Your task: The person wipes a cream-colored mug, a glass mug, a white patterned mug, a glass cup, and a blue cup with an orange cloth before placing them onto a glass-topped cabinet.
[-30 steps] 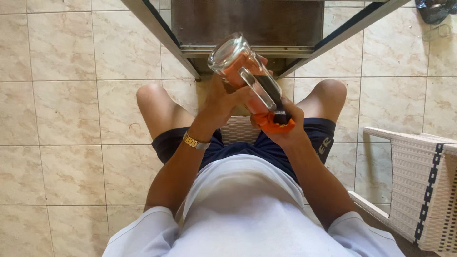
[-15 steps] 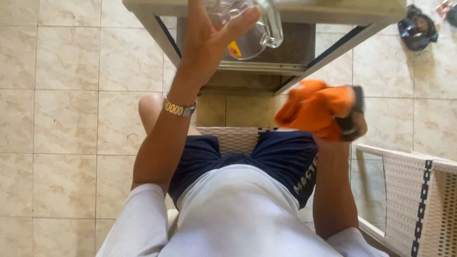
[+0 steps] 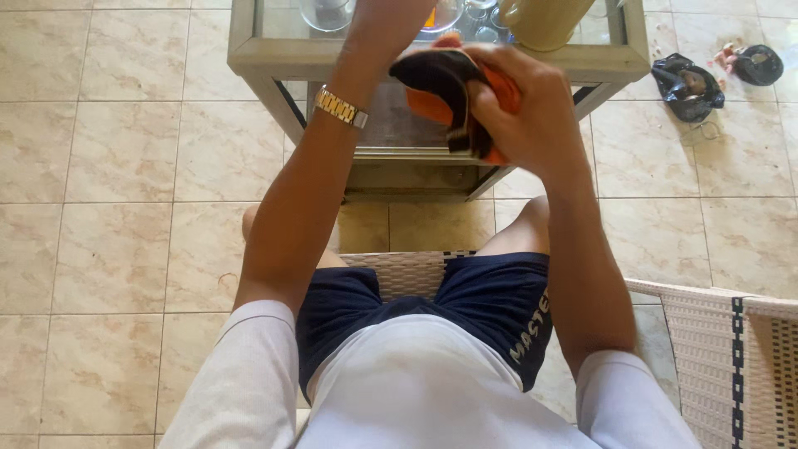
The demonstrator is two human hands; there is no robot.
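1. At upper centre, the right hand (image 3: 528, 104) grips a bunched orange cloth (image 3: 453, 96).
2. The left hand (image 3: 391, 21) reaches over the glass-topped table (image 3: 274, 54); its fingers are hidden.
3. Glassware (image 3: 326, 12) already stands there.

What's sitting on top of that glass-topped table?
On the glass-topped table stand a clear glass, smaller glassware and a yellowish jug. The person's arms and the orange cloth cover the middle; the far side is out of frame.
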